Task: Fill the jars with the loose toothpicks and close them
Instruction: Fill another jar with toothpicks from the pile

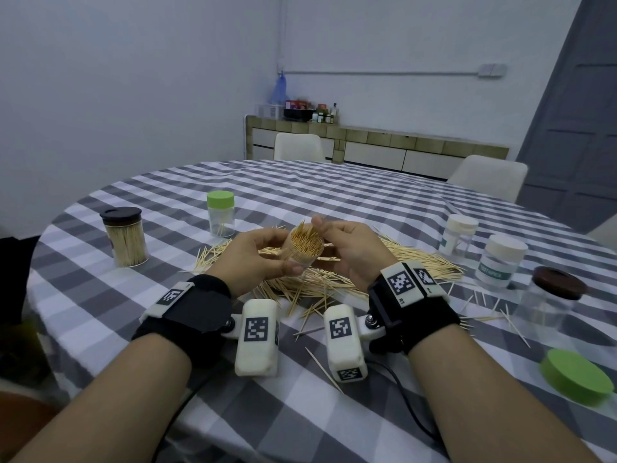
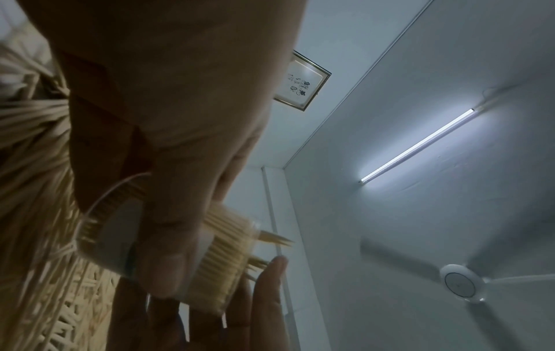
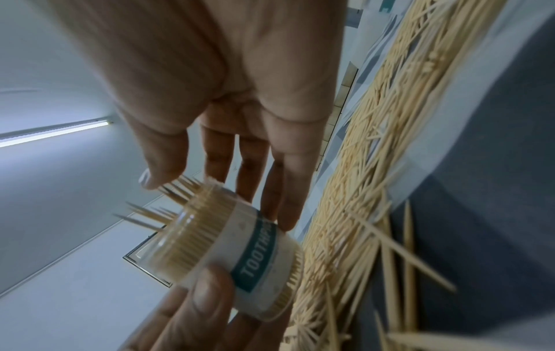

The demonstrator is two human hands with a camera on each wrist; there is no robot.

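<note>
My left hand [image 1: 278, 253] grips a clear labelled jar [image 1: 302, 250] packed with toothpicks, tilted with its open mouth toward me above the pile. The right wrist view shows the jar [image 3: 240, 256] with a teal "TOOTHPICK" label and a few toothpicks sticking out past the rim. My right hand [image 1: 329, 242] is at the jar's mouth. Its fingers [image 3: 285, 190] lie straight beside the jar and its thumb touches the protruding tips. In the left wrist view my thumb [image 2: 168, 256] presses across the jar [image 2: 222, 258]. Loose toothpicks [image 1: 334, 282] are heaped on the checked tablecloth under both hands.
On the left stand a full black-lidded jar [image 1: 125, 238] and a nearly empty green-lidded jar [image 1: 221, 213]. On the right are two white-lidded jars [image 1: 459, 238] [image 1: 500, 262], a brown-lidded jar [image 1: 551, 299] and a loose green lid [image 1: 576, 375]. Stray toothpicks lie at the front right.
</note>
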